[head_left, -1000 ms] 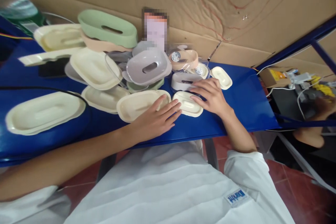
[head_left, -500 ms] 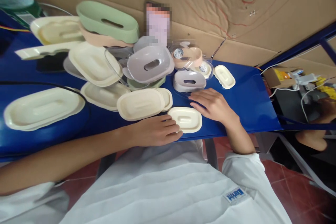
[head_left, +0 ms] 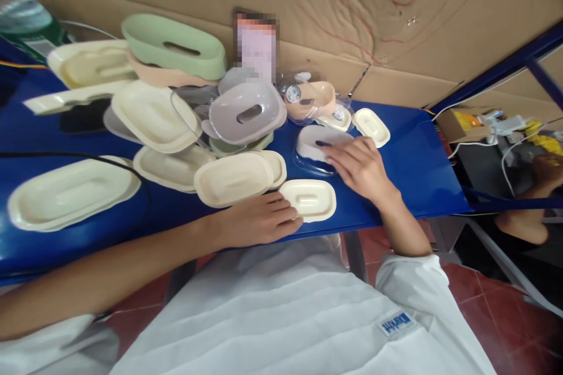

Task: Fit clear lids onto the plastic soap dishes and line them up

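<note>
My right hand (head_left: 361, 167) has its fingertips closed on the near right edge of a pale grey oval soap dish (head_left: 310, 143) with a slot in it. Clear plastic (head_left: 314, 165) shows just under that dish. My left hand (head_left: 270, 220) lies at the table's front edge, fingers stretched loosely to the right against a cream oval tray (head_left: 314, 200) with a raised bar in its middle. Its thumb is hidden. Farther left are more cream trays (head_left: 233, 180) and a larger grey slotted dish (head_left: 247, 114).
A green dish (head_left: 173, 41) tops a pile at the back left. Behind stand a blurred-out panel (head_left: 257, 47) and a cardboard wall (head_left: 334, 12). A peach dish in clear packaging (head_left: 310, 99) and a cream tray (head_left: 372, 127) lie at the back right. A black cable (head_left: 79, 155) crosses the left side.
My right hand has moved up onto the small grey dish and closed on it. The dish has shifted right and tilted, showing clear plastic below. My left hand has stayed by the cream tray.
</note>
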### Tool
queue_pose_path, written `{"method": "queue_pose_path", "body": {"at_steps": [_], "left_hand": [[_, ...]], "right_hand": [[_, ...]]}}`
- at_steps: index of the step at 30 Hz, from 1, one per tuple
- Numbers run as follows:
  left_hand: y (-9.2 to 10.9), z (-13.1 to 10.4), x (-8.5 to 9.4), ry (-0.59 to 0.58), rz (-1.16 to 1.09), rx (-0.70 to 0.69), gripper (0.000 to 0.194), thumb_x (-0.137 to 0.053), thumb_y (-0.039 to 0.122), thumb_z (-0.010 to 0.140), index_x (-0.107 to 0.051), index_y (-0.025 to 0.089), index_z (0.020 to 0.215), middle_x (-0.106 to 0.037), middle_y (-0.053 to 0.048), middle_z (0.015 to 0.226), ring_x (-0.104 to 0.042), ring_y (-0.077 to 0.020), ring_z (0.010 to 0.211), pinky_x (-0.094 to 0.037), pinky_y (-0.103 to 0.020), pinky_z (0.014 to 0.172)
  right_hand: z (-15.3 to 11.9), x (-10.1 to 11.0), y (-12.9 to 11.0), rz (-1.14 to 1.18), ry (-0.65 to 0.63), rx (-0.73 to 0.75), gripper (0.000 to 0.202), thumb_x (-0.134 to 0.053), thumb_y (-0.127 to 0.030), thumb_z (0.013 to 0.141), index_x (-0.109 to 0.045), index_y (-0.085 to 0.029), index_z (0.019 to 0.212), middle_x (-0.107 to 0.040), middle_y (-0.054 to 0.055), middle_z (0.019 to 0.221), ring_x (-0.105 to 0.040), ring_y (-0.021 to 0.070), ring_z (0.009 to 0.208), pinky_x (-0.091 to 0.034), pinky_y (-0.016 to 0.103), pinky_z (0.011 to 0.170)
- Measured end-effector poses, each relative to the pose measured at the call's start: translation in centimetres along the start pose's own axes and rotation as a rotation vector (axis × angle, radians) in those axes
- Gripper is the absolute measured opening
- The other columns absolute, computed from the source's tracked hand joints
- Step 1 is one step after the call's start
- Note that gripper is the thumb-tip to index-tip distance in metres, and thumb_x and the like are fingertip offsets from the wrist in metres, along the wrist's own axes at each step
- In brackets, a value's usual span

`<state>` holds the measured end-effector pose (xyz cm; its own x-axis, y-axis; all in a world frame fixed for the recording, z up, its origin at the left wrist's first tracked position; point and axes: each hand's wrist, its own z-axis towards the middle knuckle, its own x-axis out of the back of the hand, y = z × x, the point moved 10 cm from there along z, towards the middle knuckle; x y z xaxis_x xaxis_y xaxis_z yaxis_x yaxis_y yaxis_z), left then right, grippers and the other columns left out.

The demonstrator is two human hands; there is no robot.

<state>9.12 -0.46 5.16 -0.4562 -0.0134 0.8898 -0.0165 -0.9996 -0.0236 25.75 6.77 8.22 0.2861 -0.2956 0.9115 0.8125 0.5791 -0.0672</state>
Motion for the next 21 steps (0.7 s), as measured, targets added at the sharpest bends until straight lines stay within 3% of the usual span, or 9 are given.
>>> {"method": "queue_pose_path", "body": {"at_steps": [6, 9, 14, 21], "left_hand": [[2.0, 0.0, 2.8, 0.156, 0.135, -0.118, 0.016, -0.070, 0.020, 0.100, -0.074, 0.026, 0.115, -0.074, -0.004, 0.132, -0.068, -0.0194, 0.114, -0.055, -0.034, 0.104], [2.5, 0.0, 3.2, 0.133, 0.217, -0.133, 0.018, -0.068, 0.026, 0.103, -0.075, 0.025, 0.119, -0.074, -0.006, 0.135, -0.067, -0.0220, 0.121, -0.056, -0.036, 0.105], [1.0, 0.1, 2.2, 0.089, 0.149, -0.007, 0.022, -0.069, 0.019, 0.100, -0.071, 0.019, 0.123, -0.078, -0.011, 0.120, -0.073, -0.0234, 0.109, -0.058, -0.039, 0.101], [1.9, 0.2, 1.1, 0.040, 0.267, -0.095, 0.021, -0.064, 0.017, 0.102, -0.071, 0.013, 0.122, -0.078, -0.012, 0.113, -0.074, -0.0236, 0.098, -0.058, -0.039, 0.094]], "right_hand": [[-5.9, 0.7, -6.3, 0.098, 0.007, 0.060, 0.046, -0.054, -0.019, 0.110, -0.063, -0.038, 0.151, -0.081, 0.002, 0.123, -0.074, 0.0235, 0.106, -0.051, 0.045, 0.101], [-8.1, 0.2, -7.7, 0.145, 0.102, -0.002, 0.047, -0.056, -0.015, 0.109, -0.063, -0.036, 0.150, -0.083, 0.001, 0.117, -0.076, 0.0216, 0.102, -0.049, 0.045, 0.106], [-8.3, -0.9, -8.5, 0.238, 0.156, -0.054, 0.045, -0.064, -0.014, 0.106, -0.065, -0.035, 0.146, -0.084, 0.000, 0.113, -0.078, 0.0209, 0.099, -0.048, 0.047, 0.110], [-8.4, -2.3, -9.2, 0.176, 0.086, -0.028, 0.039, -0.071, -0.023, 0.104, -0.069, -0.029, 0.142, -0.083, 0.004, 0.118, -0.077, 0.0223, 0.109, -0.050, 0.046, 0.115]]}}
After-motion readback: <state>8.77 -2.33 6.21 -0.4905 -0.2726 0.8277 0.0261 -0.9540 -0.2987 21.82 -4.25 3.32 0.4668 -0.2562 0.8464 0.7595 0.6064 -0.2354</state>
